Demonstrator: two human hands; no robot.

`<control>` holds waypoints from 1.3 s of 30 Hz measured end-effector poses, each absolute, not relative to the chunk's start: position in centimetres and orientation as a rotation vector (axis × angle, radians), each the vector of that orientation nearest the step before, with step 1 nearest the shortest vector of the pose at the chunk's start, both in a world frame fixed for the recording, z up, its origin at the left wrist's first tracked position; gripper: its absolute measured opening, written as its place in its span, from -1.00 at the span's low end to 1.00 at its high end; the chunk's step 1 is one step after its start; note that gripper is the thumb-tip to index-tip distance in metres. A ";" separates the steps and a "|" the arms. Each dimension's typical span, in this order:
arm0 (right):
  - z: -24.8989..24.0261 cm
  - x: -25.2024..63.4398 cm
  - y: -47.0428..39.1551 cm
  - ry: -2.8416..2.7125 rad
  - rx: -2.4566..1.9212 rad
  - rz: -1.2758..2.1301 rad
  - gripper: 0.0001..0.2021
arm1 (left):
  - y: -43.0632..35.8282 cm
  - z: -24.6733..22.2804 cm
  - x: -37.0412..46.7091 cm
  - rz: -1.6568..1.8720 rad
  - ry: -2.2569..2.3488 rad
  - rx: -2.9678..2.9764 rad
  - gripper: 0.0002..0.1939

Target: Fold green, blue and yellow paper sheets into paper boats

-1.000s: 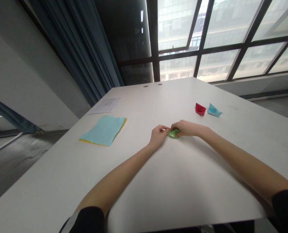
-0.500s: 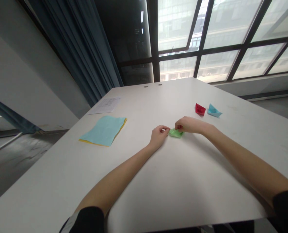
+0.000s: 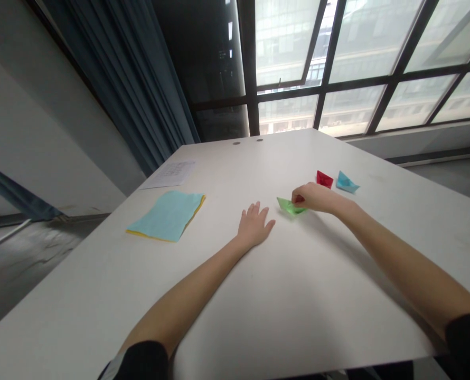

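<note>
The right hand (image 3: 314,198) is seemingly pinching the green origami boat (image 3: 289,207) near the left hand (image 3: 254,227), which is resting spread on the white table (image 3: 298,295); a light touch should be avoiding crushing.

Black sleeves (image 3: 150,361), light grey patch (image 3: 114,366) on left one, bare forearms (image 3: 197,286), bare hands (image 3: 254,227)

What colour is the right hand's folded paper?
The folded paper is light green, as the head view shows.
</note>
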State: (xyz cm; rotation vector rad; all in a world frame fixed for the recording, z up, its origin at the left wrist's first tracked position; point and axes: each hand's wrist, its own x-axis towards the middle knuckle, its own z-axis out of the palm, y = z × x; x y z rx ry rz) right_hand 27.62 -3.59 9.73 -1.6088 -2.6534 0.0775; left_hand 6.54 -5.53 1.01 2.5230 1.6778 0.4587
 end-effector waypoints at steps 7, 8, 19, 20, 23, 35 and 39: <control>11.7 32.7 -2.4 -2.470 -1.819 0.052 -0.80 | -5.5 0.9 6.7 0.211 1.671 2.530 -0.34; 11.7 33.8 -2.1 -2.461 -1.858 0.053 -0.81 | -5.6 0.9 6.7 0.205 1.674 2.531 -0.34; 8.0 43.4 -1.4 -2.370 -2.226 -0.017 -0.83 | -5.8 0.8 6.6 0.255 1.681 2.545 -0.34; 7.8 43.6 -1.4 -2.363 -2.227 -0.015 -0.83 | -5.8 0.8 6.6 0.255 1.681 2.544 -0.34; 7.4 43.9 -1.3 -2.348 -2.212 -0.008 -0.83 | -5.8 0.8 6.6 0.259 1.685 2.541 -0.34; 8.4 42.2 -0.5 -2.302 -2.156 -0.116 -0.74 | -5.7 0.9 6.6 0.167 1.721 2.566 -0.34; 8.6 37.0 -1.0 -2.435 -1.828 -0.097 -0.69 | -5.8 1.1 6.6 0.127 1.733 2.580 -0.33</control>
